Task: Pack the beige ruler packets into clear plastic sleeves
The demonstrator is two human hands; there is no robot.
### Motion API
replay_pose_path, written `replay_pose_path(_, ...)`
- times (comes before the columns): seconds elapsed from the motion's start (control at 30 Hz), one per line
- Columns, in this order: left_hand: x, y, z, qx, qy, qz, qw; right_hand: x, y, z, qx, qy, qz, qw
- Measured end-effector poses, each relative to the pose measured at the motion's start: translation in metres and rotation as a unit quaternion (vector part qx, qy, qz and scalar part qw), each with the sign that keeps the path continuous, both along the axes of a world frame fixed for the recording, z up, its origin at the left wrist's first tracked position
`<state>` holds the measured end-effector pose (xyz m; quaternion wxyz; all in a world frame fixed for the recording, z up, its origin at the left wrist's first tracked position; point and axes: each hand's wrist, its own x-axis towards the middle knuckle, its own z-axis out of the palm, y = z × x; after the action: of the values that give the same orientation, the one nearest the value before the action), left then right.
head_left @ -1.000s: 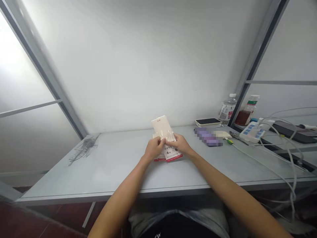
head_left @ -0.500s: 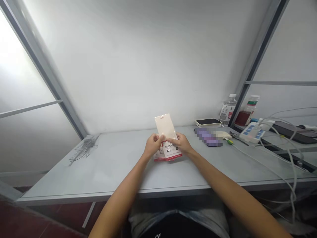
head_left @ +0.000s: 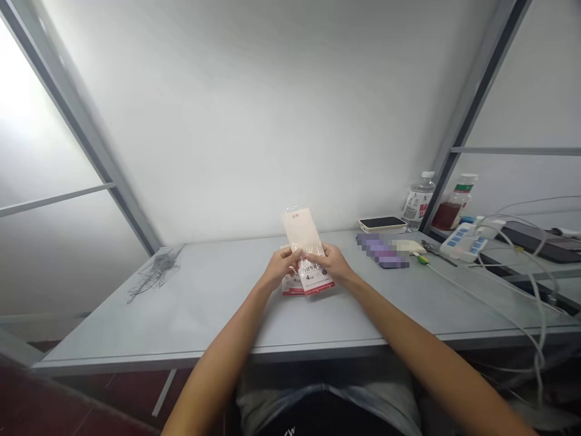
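A clear plastic packet (head_left: 303, 229) with a cream sheet inside is raised above the desk, tilted a little. Its lower part carries white printing with a "4" and a red bottom strip. My right hand (head_left: 333, 264) is closed on its right edge, thumb across the front. At the left edge, my left hand (head_left: 278, 268) pinches the packet, thumb and fingertips near its middle. Behind it to the lower left shows a similar red-edged packet (head_left: 292, 287), mostly covered; whether a hand holds it too I cannot tell. Clear film stands slightly above the cream sheet's top.
On the right side of the grey desk (head_left: 218, 303) lie a purple blurred object (head_left: 381, 251), a phone on a white box (head_left: 382, 224), pliers (head_left: 438, 252) and a power strip (head_left: 463, 241) with cables. A water bottle (head_left: 417, 203) stands behind. Dark thin strands (head_left: 157, 272) lie far left.
My left fingers have opened slightly and shifted along the packet's left edge. The clear film now sticks out above the cream sheet. My right hand has hardly moved.
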<state>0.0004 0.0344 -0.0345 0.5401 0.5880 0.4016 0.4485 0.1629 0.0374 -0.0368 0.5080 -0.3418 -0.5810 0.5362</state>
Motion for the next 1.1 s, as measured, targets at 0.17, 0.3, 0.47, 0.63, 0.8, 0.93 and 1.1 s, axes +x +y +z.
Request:
replay_pose_path(0.17, 0.000, -0.001, 0.002, 0.002, -0.017, -0.013, 1.000, 0.000, 0.000, -0.001, 0.003, 0.006, 0.021, 1.000)
replay_pose_path(0.3, 0.000, -0.002, 0.005, 0.002, -0.024, -0.014, 1.000, 0.001, 0.001, -0.001, 0.004, 0.010, 0.024, 1.000)
replay_pose_path(0.47, 0.003, -0.002, 0.004, 0.011, -0.031, 0.034, 0.999, -0.001, -0.002, -0.001, 0.019, 0.000, 0.034, 0.999)
replay_pose_path(0.63, 0.006, 0.001, 0.000, 0.007, -0.023, 0.069, 0.997, -0.003, -0.004, -0.001, 0.015, -0.021, 0.025, 0.999)
replay_pose_path(0.8, 0.008, 0.002, -0.003, 0.013, -0.011, 0.088, 0.996, -0.002, -0.004, -0.002, 0.010, -0.023, 0.036, 0.999)
replay_pose_path(0.93, 0.007, 0.000, 0.000, 0.027, 0.018, 0.087, 0.996, -0.001, 0.000, -0.004, 0.004, -0.032, 0.027, 0.999)
replay_pose_path(1.1, -0.004, 0.005, -0.002, 0.067, 0.178, 0.184, 0.964, -0.001, 0.009, -0.012, -0.007, -0.094, -0.023, 0.995)
